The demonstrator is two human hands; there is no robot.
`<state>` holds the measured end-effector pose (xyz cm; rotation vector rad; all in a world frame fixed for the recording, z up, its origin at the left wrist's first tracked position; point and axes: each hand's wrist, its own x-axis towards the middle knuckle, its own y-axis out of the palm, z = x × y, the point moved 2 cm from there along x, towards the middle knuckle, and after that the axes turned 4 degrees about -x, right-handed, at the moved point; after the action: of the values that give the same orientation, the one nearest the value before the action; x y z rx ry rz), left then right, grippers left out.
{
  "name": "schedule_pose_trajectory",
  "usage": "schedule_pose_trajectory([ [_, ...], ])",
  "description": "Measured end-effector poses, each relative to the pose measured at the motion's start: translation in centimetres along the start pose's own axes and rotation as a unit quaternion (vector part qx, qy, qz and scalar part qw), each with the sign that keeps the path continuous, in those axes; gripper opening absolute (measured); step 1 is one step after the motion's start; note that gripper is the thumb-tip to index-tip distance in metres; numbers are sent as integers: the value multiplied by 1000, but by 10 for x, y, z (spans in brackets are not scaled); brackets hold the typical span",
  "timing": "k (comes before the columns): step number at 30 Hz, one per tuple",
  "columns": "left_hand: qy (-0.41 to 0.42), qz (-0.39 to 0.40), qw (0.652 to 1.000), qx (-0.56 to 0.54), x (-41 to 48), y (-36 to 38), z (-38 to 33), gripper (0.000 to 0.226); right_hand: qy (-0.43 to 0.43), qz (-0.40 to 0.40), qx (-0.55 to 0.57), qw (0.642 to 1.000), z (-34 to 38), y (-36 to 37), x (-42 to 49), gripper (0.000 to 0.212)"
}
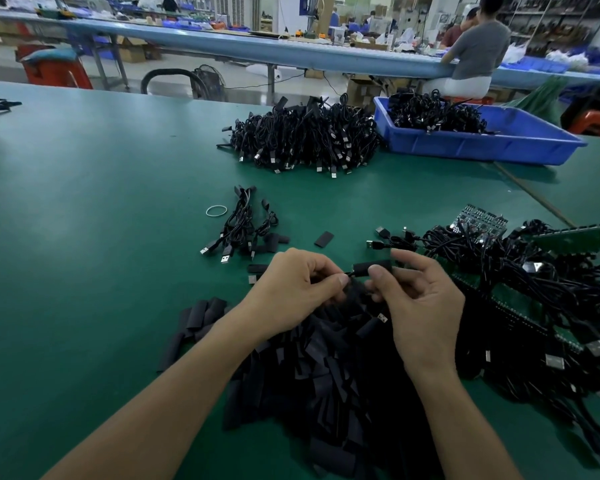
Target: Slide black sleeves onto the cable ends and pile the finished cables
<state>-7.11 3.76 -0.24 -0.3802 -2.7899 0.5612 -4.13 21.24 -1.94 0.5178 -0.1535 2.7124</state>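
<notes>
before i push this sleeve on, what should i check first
1. Right hand pinches the black sleeve: ok.
2. Left hand pinches the cable at the sleeve's mouth: ok.
3. Cable end fully inside the sleeve: cannot tell, fingers cover it.
4. Held cable free of the tangled cables on the right: cannot tell.
5. Small finished pile lies ahead of the left hand, ready for this one: ok.
6. Loose sleeves heaped under the hands: ok.
</notes>
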Motion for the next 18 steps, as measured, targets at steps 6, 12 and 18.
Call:
schedule_pose_trajectory([
  [6, 15, -30, 999, 18, -1, 8, 1, 13, 3, -31, 19, 999, 1, 5, -4, 26],
  [12, 39, -37, 998, 11, -1, 12, 3, 15, 6, -35, 33, 999, -1, 10, -8, 32],
  [18, 46, -50, 998, -3, -4, 19, 3, 14, 10, -29, 36, 999, -3, 12, -9, 38],
])
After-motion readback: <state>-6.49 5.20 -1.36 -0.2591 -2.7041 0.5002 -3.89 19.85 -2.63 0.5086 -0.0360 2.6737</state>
